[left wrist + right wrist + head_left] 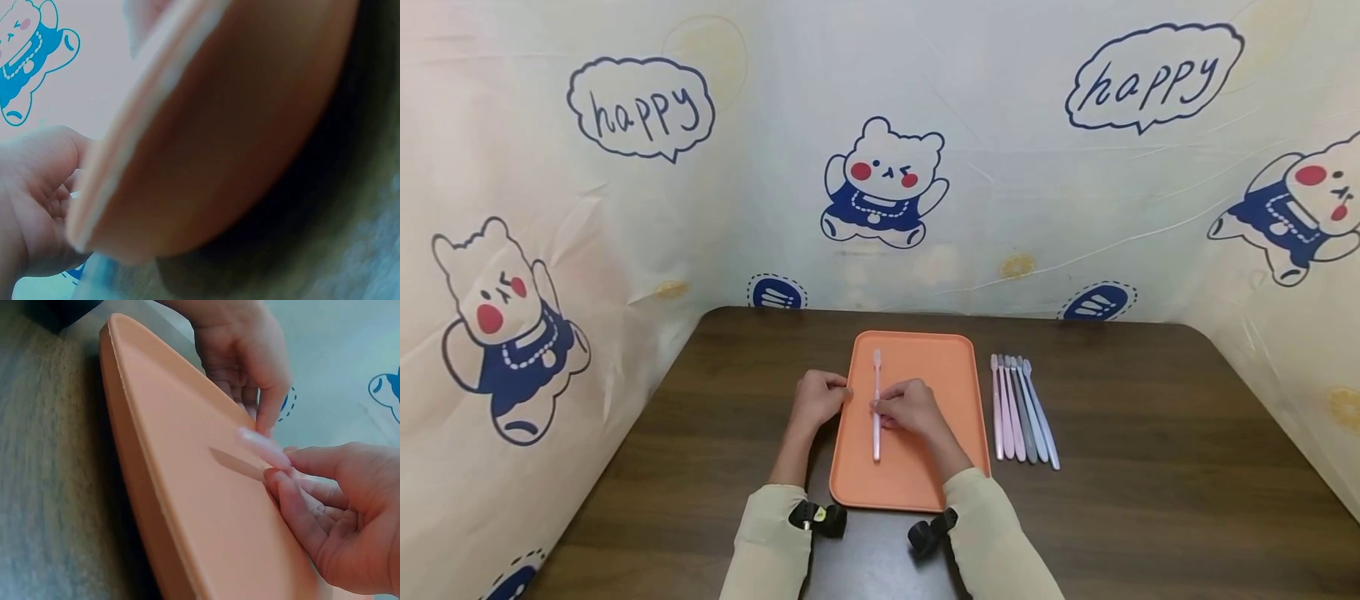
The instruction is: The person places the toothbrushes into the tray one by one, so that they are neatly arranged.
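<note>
A pale pink toothbrush is pinched between the thumb and fingers of my right hand, close over the left part of an orange tray. Its bristle end points to the far side, and in the right wrist view its shadow falls on the tray floor. My left hand grips the tray's left rim, thumb on the edge and fingers curled at the outside. The tray's side wall fills much of the left wrist view and hides part of the left hand.
Several toothbrushes in pink, grey and blue lie side by side just right of the tray. Brown wooden table surrounds the tray. A printed cloth wall stands at the back and both sides.
</note>
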A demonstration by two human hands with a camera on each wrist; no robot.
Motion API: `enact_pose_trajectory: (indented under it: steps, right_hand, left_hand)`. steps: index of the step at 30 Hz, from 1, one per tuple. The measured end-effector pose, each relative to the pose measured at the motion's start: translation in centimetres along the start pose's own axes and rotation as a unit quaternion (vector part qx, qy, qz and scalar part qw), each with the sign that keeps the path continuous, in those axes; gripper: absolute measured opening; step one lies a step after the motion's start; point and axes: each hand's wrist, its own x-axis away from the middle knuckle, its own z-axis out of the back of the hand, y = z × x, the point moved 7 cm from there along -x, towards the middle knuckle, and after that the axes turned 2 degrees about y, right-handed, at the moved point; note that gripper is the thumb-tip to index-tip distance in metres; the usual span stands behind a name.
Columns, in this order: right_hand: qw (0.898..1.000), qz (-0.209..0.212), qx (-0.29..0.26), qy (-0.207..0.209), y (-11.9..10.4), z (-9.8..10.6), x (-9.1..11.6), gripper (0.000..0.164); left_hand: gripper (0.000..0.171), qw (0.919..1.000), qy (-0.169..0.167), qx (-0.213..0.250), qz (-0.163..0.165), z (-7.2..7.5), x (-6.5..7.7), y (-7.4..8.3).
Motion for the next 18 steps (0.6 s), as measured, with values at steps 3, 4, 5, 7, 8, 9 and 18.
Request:
enact_pose_trajectory:
  steps: [3,4,5,7,8,9,18]
  right_hand:
    - [1.0,-0.002,0.001,0.007,-0.04,-0.12,-0.17,0.018]
    - [1.0,0.0,0.002,0.009,-0.13,-0.15,-0.2,0.018]
    - [1.0,0.003,0.002,0.01,-0.22,-0.19,-0.23,0.018]
    - [1.0,0.008,0.006,0.011,-0.44,-0.3,-0.25,0.018]
    - [1.0,0.01,0.008,0.011,-0.56,-0.35,-0.23,0.018]
    - [1.0,0.013,0.012,0.012,-0.65,-0.4,-0.23,0.018]
    - [0.999,-0.015,0.037,0.02,-0.56,-0.74,-0.38,0.013]
  left_hand:
    - [0.023,1.0,-0.001,0.0,-0.004,-0.01,-0.04,0.09]
    - [0.023,1.0,-0.001,-0.001,-0.006,0.01,-0.06,0.1]
    - [0.023,1.0,0.0,-0.002,-0.008,0.04,-0.08,0.11]
    - [0.023,1.0,0.001,-0.004,-0.008,0.09,-0.1,0.08]
    - [0.023,1.0,0.002,-0.005,-0.007,0.11,-0.12,0.04]
    - [0.023,1.0,0.002,-0.006,-0.007,0.12,-0.11,0.02]
    - [0.02,0.9998,0.005,-0.013,-0.01,0.1,-0.01,0.04]
